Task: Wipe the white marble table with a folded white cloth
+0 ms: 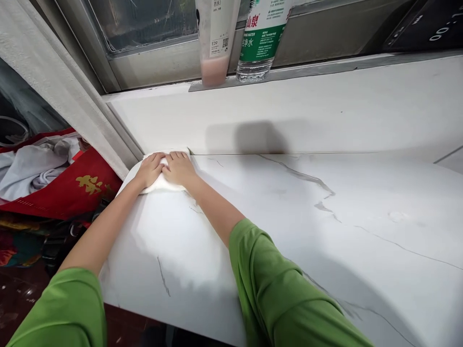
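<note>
A folded white cloth (164,182) lies flat on the marbled white tabletop (202,236), at its far left corner against the wall. My left hand (150,169) rests palm down on the cloth, fingers laid flat and pointing away from me. Beside it, my right hand (180,168) presses on the same cloth with its fingers also stretched forward. The two hands touch or nearly touch at the thumbs. Both palms hide much of the cloth, whose edges show around them.
On the ledge above the table stand a cup with pink liquid (214,67) and a green-labelled water bottle (262,43). A dark screen with digits (427,26) is at upper right. Left of the table, a red bag (72,178) holds pale fabric, past a white post (68,62).
</note>
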A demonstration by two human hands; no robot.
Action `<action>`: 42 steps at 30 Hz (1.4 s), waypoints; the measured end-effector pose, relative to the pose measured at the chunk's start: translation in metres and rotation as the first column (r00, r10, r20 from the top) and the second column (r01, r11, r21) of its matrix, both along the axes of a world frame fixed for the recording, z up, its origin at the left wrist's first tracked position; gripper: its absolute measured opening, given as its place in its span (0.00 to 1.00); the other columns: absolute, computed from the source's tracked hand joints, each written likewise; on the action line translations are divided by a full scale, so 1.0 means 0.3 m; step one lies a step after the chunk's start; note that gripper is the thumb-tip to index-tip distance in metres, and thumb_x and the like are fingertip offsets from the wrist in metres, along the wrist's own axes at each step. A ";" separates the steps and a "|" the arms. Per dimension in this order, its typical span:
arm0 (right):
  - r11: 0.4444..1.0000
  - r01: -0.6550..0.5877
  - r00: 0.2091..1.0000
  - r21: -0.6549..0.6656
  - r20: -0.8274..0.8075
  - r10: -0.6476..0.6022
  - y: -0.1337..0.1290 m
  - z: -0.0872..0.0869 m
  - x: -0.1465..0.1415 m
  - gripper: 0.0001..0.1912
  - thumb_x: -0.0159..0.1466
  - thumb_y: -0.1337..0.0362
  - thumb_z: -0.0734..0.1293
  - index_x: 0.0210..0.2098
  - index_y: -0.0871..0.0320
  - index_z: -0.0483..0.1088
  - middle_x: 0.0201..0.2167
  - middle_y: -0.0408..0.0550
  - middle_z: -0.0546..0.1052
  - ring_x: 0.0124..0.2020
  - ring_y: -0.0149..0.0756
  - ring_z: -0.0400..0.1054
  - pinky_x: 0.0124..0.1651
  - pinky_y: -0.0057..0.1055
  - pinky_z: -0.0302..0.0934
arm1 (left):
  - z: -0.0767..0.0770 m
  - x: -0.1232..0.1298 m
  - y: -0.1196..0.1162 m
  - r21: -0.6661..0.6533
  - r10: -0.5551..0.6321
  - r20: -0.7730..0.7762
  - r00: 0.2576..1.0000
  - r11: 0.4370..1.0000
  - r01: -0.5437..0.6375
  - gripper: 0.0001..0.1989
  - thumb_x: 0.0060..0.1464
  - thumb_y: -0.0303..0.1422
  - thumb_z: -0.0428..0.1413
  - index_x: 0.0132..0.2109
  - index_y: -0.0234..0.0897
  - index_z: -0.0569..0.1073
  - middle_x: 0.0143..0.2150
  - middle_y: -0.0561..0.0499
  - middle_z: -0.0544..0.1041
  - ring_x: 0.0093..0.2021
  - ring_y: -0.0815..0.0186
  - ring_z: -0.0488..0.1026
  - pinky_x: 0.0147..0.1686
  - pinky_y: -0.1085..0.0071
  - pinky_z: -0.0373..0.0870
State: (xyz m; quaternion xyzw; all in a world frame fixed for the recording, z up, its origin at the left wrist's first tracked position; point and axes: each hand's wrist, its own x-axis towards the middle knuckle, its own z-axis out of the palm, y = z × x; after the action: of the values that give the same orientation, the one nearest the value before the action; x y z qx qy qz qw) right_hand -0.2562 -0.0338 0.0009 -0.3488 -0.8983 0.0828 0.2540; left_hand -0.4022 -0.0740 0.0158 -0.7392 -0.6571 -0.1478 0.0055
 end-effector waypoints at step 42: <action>0.979 -0.201 0.971 0.046 0.143 0.192 -0.697 0.022 0.624 0.30 0.65 0.62 0.54 0.63 0.74 0.56 0.63 0.66 0.58 0.66 0.54 0.49 0.65 0.53 0.46 | -0.020 0.575 -0.777 -0.002 -0.114 0.017 0.993 0.993 0.114 0.32 0.62 0.31 0.40 0.70 0.42 0.37 0.68 0.42 0.55 0.67 0.53 0.51 0.64 0.46 0.45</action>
State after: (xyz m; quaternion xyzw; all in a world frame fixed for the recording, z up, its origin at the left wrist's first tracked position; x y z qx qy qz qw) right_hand -0.0690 -0.2429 0.0075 -0.2553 -0.9459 0.0563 0.1923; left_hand -0.2297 -0.3072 0.0098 -0.7742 -0.6141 -0.1532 -0.0095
